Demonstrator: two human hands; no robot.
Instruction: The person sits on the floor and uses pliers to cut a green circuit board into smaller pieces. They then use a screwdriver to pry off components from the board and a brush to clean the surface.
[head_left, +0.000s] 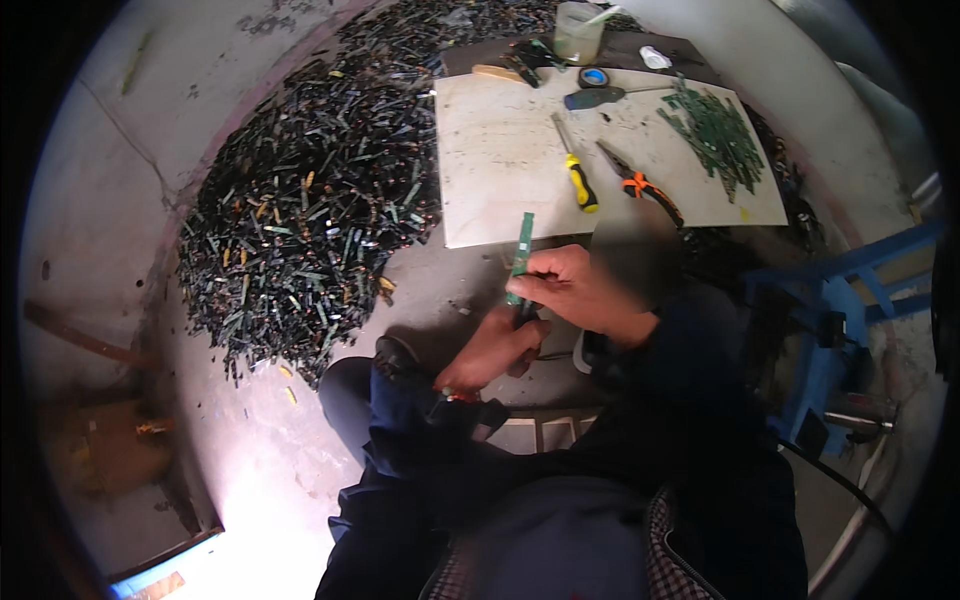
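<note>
A narrow green circuit-board strip (523, 248) stands nearly upright between my hands, with a small pale patch near its upper part. My right hand (580, 292) pinches it from the right between thumb and fingers. Just below, my left hand (492, 350) is closed around the strip's lower, darker end, which its fingers mostly hide. Both hands are in front of a white board (500, 170). On that board lie a yellow-and-black screwdriver (576, 175), orange-and-black pliers (640, 183) and a bunch of green strips (715, 140).
A large heap of dark and green strips (310, 210) covers the floor at the left. Along the board's far side are a dark-handled screwdriver (595, 97), a roll of tape (593, 77) and a plastic cup (578, 35). A blue frame (830, 300) stands at the right.
</note>
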